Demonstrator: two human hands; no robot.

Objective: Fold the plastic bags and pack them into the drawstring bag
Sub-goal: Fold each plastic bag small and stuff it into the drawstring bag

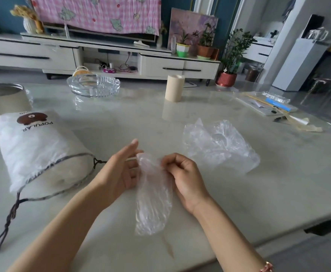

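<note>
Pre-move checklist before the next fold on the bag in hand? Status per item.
1. Right hand pinches the held plastic bag at its top: ok.
2. Left hand gripping it: cannot tell; fingers straight, against the bag's edge.
3. Held plastic bag folded compact: not ok; long and crumpled, lower end on the table.
4. Drawstring bag mouth open, cord loose: ok.
5. Second plastic bag folded: not ok; lies crumpled on the right.

On your pale glossy table [239,193] lie a white bear-print drawstring bag [35,146] at left, a crumpled clear plastic bag [219,148] at right, a glass ashtray [93,85] and a beige cylinder [174,87] behind.
</note>
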